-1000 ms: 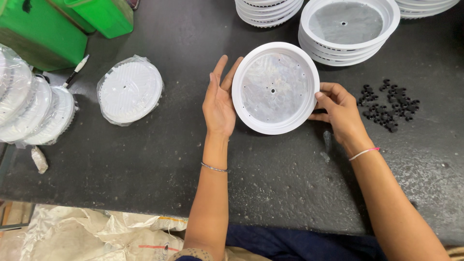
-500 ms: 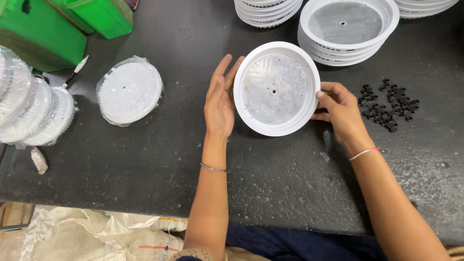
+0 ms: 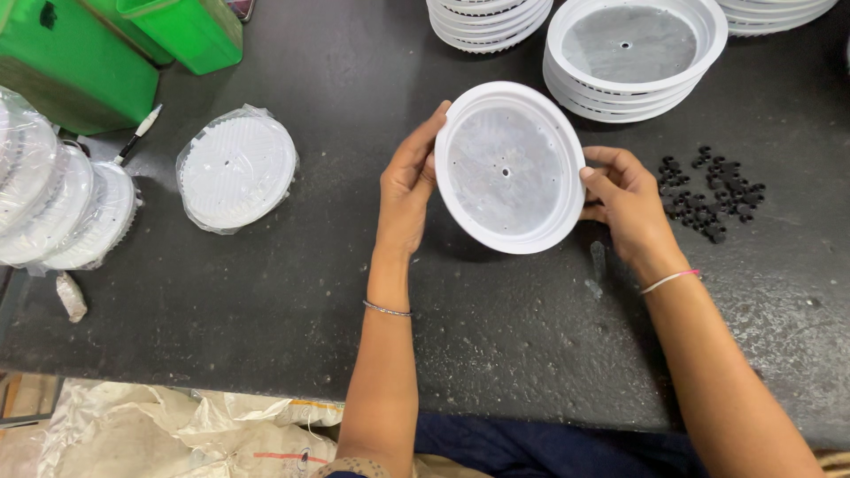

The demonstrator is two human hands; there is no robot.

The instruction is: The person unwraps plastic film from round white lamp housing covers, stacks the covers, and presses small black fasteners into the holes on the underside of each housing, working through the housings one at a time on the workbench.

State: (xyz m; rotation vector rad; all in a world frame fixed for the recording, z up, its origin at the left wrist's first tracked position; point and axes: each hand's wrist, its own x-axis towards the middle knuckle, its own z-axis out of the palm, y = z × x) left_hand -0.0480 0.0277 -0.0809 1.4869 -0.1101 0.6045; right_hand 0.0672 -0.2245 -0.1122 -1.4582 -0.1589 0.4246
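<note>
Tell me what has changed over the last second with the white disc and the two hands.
Very little. The white disc has shifted slightly to the right and seems a little more tilted. The left hand is still flat against its left rim, and the right hand still grips its right rim; nothing was picked up or let go. The wrapped disc, the black parts and the stack of white discs lie as before.

Both forearms are bare, the left hand [image 3: 409,190] above a thin silver metal bangle [image 3: 387,309], the right hand [image 3: 630,205] above a thin pink thread band [image 3: 670,281], dark blue cloth [image 3: 549,451] below.
</note>
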